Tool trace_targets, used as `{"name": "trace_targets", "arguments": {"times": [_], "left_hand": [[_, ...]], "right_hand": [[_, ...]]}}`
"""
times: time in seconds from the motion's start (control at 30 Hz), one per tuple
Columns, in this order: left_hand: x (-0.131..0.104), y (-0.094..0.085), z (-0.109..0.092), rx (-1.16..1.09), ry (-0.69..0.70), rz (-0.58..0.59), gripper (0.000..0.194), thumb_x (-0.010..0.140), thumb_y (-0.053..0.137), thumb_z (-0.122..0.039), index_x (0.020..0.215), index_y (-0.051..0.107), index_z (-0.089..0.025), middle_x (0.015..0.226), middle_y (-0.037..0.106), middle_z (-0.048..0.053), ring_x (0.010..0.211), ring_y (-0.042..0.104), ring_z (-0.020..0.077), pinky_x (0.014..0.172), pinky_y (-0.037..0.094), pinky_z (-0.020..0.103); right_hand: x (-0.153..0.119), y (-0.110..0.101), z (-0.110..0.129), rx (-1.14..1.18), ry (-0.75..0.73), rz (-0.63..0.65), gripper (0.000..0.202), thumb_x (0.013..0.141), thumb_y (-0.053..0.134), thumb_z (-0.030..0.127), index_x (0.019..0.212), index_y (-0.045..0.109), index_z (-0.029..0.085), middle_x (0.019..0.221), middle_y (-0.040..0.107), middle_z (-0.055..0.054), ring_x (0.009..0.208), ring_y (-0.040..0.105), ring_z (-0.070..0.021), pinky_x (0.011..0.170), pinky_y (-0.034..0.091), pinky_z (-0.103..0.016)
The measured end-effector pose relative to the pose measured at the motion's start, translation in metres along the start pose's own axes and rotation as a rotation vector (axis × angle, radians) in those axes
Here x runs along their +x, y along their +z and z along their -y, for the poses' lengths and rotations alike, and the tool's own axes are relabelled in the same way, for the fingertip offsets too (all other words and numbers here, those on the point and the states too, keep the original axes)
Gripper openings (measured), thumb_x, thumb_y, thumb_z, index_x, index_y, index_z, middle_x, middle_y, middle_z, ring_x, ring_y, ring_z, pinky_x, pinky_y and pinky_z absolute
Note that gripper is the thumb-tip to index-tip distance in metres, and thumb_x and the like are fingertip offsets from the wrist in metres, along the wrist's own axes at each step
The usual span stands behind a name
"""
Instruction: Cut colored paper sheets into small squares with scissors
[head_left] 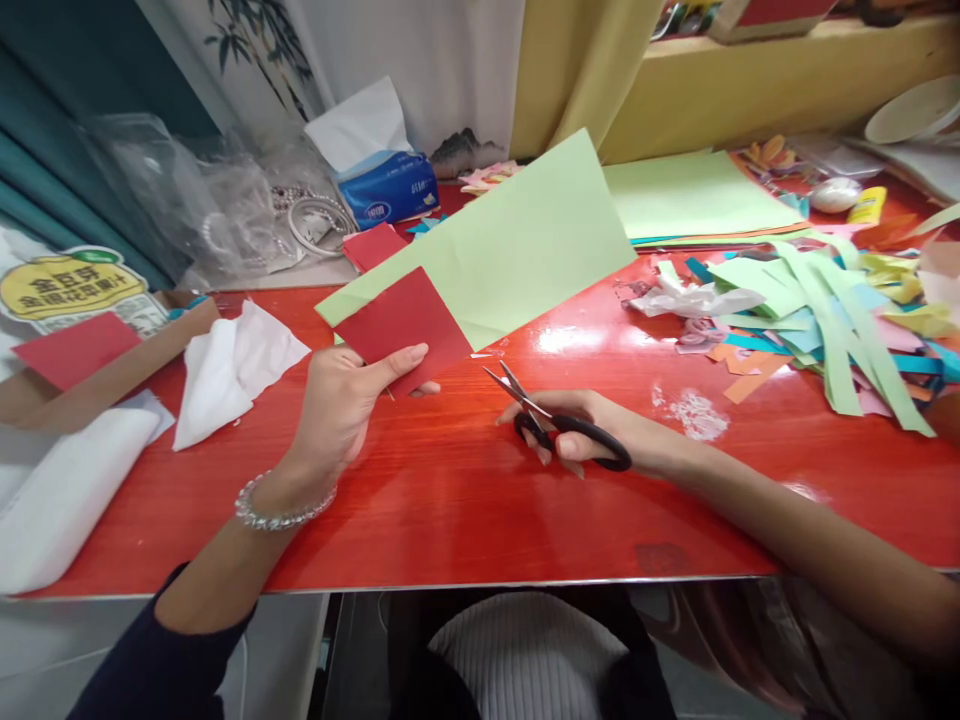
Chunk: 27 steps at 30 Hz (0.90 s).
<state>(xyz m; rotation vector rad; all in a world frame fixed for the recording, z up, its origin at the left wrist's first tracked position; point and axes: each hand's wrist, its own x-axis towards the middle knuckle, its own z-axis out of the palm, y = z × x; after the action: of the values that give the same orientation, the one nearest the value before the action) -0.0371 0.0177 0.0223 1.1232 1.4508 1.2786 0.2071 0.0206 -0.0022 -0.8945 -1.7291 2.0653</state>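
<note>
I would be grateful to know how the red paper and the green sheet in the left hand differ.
The red paper is smaller and squarish, while the green sheet is larger and oblong. The red paper lies in front, with the green sheet partly covered behind it. Both are held in the left hand.

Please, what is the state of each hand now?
Left hand: closed, holding red paper and the green sheet behind it.
Right hand: closed, holding scissors, blades apart.
</note>
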Motion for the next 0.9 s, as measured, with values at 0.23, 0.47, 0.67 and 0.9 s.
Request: {"name": "trace_targets", "arguments": {"times": [0.23,0.47,0.67,0.9], "left_hand": [[-0.003,0.006,0.005,-0.045,-0.071,0.08,0.037,0.06,0.076,-0.029,0.043,0.046,-0.017,0.047,0.051,-0.004,0.058,0.066,0.0171,0.052,0.053,0.024],[-0.005,0.007,0.007,-0.073,-0.113,0.144,0.021,0.063,0.076,-0.029,0.054,0.061,-0.017,0.059,0.063,-0.003,0.055,0.065,0.0129,0.059,0.055,0.024],[-0.004,0.006,0.008,-0.091,-0.117,0.135,0.03,0.062,0.077,-0.028,0.047,0.054,-0.016,0.051,0.058,-0.004,0.058,0.067,0.0158,0.052,0.052,0.022],[-0.003,0.004,0.008,-0.053,-0.093,0.093,0.031,0.062,0.077,-0.029,0.044,0.054,-0.017,0.048,0.058,-0.003,0.06,0.068,0.0168,0.053,0.051,0.021]], "right_hand": [[0.003,0.014,0.001,-0.003,-0.173,-0.277,0.05,0.072,0.066,0.049,0.11,0.055,0.018,0.083,0.058,-0.003,0.067,0.05,-0.0122,0.058,0.04,-0.025],[0.003,0.017,0.004,-0.15,-0.084,-0.336,0.042,0.071,0.066,0.049,0.098,0.062,0.017,0.072,0.057,-0.001,0.059,0.048,-0.0114,0.055,0.036,-0.026],[0.0,0.017,0.007,-0.151,-0.054,-0.345,0.041,0.068,0.069,0.047,0.095,0.064,0.017,0.066,0.051,0.002,0.058,0.046,-0.0108,0.053,0.034,-0.025],[-0.004,0.019,0.013,-0.121,0.051,-0.246,0.041,0.064,0.073,0.048,0.089,0.064,0.016,0.061,0.048,0.002,0.056,0.046,-0.0115,0.052,0.036,-0.026]]}}
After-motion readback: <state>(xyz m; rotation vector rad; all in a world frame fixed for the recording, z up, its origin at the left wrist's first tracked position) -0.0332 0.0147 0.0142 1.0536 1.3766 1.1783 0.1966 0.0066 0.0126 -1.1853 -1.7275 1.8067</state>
